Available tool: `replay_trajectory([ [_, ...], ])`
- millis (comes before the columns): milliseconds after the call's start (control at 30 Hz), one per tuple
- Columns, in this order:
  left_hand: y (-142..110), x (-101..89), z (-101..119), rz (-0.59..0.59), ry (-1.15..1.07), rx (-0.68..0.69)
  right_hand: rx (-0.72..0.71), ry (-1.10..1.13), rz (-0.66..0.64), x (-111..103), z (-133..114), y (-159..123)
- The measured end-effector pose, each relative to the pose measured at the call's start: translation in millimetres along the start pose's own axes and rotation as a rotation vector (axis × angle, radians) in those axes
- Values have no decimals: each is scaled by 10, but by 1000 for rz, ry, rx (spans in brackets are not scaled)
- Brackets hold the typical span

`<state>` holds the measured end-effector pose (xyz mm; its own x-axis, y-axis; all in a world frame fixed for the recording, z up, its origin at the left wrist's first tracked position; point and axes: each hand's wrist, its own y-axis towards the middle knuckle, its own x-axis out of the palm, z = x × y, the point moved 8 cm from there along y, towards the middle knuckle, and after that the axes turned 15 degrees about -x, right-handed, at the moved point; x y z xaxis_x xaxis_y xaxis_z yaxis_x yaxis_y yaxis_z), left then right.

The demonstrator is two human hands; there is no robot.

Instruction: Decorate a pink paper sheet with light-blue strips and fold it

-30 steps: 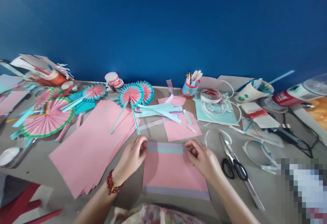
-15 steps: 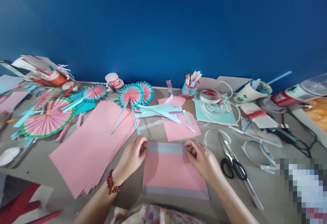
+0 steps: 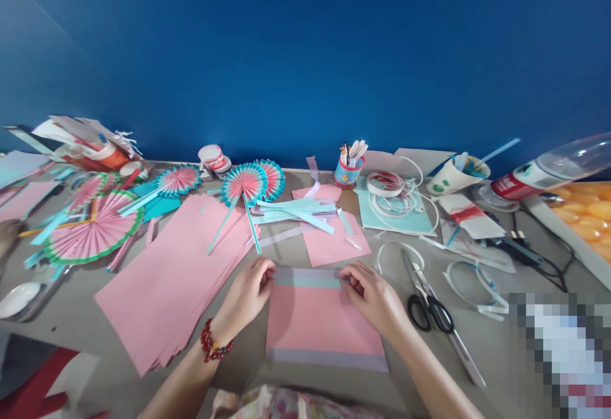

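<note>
A pink paper sheet (image 3: 324, 317) lies flat before me, with a lilac and a light-blue strip across its far edge and a lilac strip along its near edge. My left hand (image 3: 248, 288) pinches the far left corner, fingers closed. At the far right corner my right hand (image 3: 370, 295) is closed on the strips' end, fingertips curled under. To the left rests a stack of pink paper (image 3: 167, 285). Black-handled scissors (image 3: 427, 298) lie to the right of my right hand, beside a thin metal blade or ruler (image 3: 465, 352).
Beyond the sheet are paper strips (image 3: 291, 212) and folded paper fans (image 3: 244, 184). A pen cup (image 3: 347, 174), a paper cup (image 3: 456, 176), a bottle (image 3: 539, 174) and coiled white tape (image 3: 389, 190) stand or lie farther back. Another person's hand (image 3: 7, 237) shows at the left edge.
Both my hands keep their grip on the sheet's far corners. The view has turned slightly to the right, and another person's hand shows more at the left edge.
</note>
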<state>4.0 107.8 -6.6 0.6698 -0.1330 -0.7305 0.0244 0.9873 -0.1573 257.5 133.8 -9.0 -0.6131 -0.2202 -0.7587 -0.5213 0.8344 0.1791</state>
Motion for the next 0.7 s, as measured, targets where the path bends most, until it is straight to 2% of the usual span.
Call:
replay_trajectory([
  [467, 5, -7, 16, 9, 9, 30, -25, 60, 20, 8, 55, -23],
  [700, 3, -2, 12, 14, 21, 63, -35, -74, 32, -71, -30, -57],
])
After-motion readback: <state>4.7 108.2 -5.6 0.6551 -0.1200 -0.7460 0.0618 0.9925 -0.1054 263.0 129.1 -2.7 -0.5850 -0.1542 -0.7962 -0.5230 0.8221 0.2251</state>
